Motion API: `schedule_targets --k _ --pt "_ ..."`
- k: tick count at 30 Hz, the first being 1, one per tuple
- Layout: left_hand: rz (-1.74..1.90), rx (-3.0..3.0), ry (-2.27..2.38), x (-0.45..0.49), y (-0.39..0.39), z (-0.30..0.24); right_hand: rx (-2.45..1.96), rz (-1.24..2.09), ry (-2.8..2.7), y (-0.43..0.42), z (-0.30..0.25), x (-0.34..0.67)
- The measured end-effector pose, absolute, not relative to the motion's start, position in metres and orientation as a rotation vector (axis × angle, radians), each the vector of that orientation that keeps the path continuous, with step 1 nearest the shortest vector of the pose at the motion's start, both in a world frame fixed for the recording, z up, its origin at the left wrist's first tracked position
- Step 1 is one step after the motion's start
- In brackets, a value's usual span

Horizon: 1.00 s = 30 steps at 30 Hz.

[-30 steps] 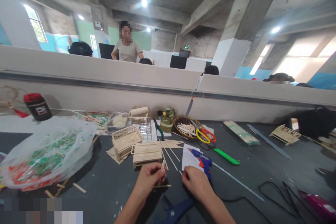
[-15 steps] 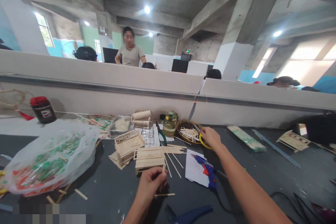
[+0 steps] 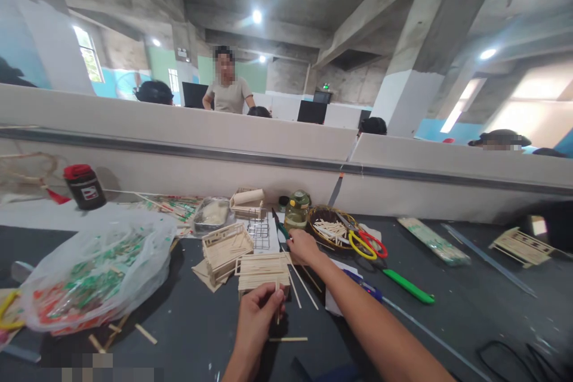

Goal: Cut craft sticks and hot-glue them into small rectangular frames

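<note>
Touching pliers (image 3: 281, 230), angled lengthwise away left of the basket (image 3: 324, 213), with the nearer right hand (image 3: 305, 246), grip unclear; pinching a stick (image 3: 278, 315) in left hand (image 3: 258, 310).

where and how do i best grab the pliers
Probably by the green handles, coming from the near right, where the right hand is: they point toward the person, the dark tips away. The wire rack sits close on the left, and the bottle stands beyond on the right.
</note>
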<state>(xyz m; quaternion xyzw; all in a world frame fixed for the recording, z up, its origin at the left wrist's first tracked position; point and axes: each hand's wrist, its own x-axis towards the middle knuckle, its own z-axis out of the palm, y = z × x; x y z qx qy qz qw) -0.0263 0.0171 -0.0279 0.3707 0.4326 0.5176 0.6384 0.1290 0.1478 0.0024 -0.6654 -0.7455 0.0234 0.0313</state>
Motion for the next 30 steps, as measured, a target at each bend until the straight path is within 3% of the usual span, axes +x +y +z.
schedule_targets --k 7,17,25,30 --pt "1.191 0.828 0.982 -0.030 0.017 -0.026 -2.141 0.045 -2.340 0.126 0.021 0.152" --pt "1.134 0.835 0.926 -0.023 0.014 -0.023 -2.674 0.007 -2.001 0.038 0.030 0.341" --pt "1.088 0.845 0.896 -0.023 0.005 -0.012 -2.581 0.009 -1.926 0.002 -0.017 0.378" --pt "1.109 0.792 0.864 -0.026 -0.002 -0.001 -2.321 0.017 -1.614 -0.023 0.003 0.347"
